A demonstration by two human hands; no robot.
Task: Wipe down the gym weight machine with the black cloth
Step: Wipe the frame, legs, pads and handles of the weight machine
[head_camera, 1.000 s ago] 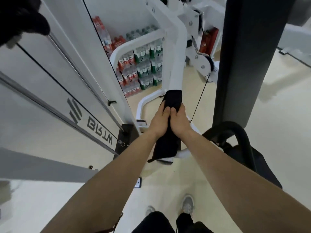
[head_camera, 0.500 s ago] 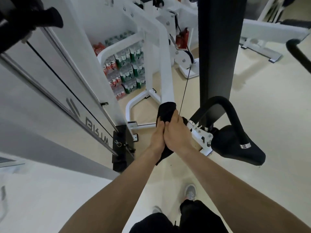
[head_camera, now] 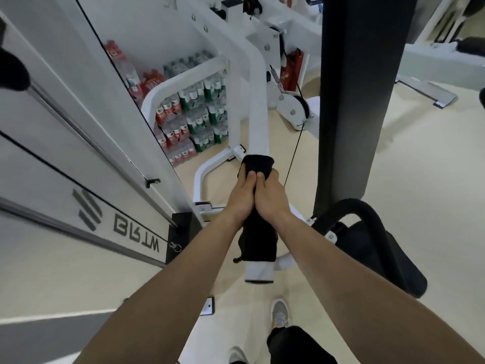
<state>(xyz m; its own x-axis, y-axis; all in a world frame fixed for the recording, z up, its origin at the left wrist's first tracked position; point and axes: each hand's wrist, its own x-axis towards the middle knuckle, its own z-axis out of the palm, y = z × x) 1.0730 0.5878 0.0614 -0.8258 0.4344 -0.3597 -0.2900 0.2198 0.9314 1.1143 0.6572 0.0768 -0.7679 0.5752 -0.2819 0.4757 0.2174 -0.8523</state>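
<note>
Evidently you're mid-wipe: your left hand [head_camera: 240,199] and right hand [head_camera: 273,199], pressed together, both clamp the black cloth [head_camera: 258,237] around the white bar [head_camera: 258,122], near its lower end. The upper bar probably remains.

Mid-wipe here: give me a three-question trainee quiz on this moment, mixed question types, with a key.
1. True or false: the left hand and the right hand both hold the black cloth.
2. The cloth lies over: A the white bar; B a dumbbell; C a floor mat.
3. Fill in: the padded black seat is on the person's ____ side.
Key: 1 true; 2 A; 3 right.
</note>
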